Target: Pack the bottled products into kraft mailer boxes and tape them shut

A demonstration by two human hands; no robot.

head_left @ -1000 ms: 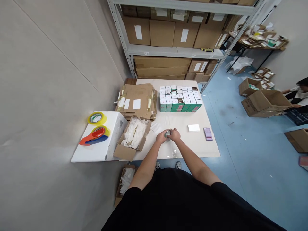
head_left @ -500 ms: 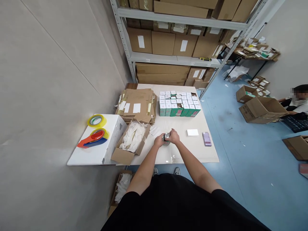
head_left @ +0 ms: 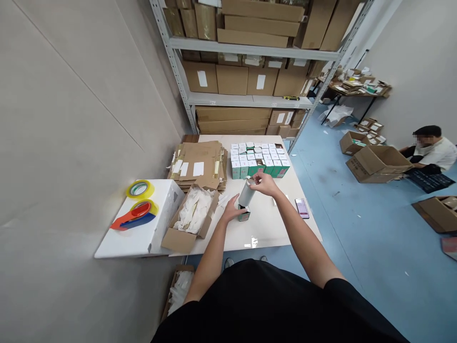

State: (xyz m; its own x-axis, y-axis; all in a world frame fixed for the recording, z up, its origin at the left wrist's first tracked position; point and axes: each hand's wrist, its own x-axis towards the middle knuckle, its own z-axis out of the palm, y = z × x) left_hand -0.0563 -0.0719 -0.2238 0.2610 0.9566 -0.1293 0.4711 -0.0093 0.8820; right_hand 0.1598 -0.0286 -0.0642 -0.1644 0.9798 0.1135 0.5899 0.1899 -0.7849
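A pale grey cylinder (head_left: pixel 246 194), perhaps a bottle, stands tilted with its lower end at the mouth of a small green box (head_left: pixel 244 216). My right hand (head_left: pixel 264 184) grips the cylinder by its top end. Around the side of the box my left hand (head_left: pixel 233 209) is closed, its thumb near the rim. Behind my hands stand rows of white-and-green boxes (head_left: pixel 245 170) on the table (head_left: pixel 264 231). How far the cylinder's bottom still sits inside the box I cannot tell.
To the left are flattened cardboard (head_left: pixel 198 155), an open carton of white wrapping (head_left: pixel 194 209), yellow tape rolls (head_left: pixel 140 189) and a red-and-blue tape dispenser (head_left: pixel 133 218). A phone (head_left: pixel 302 208) lies right. Shelving (head_left: pixel 250 100) rises behind. A person (head_left: pixel 430 150) sits among cartons.
My right hand has risen, drawing the grey cylinder up out of the green box. My left hand has stayed low at the box. The view has tilted upward a little.
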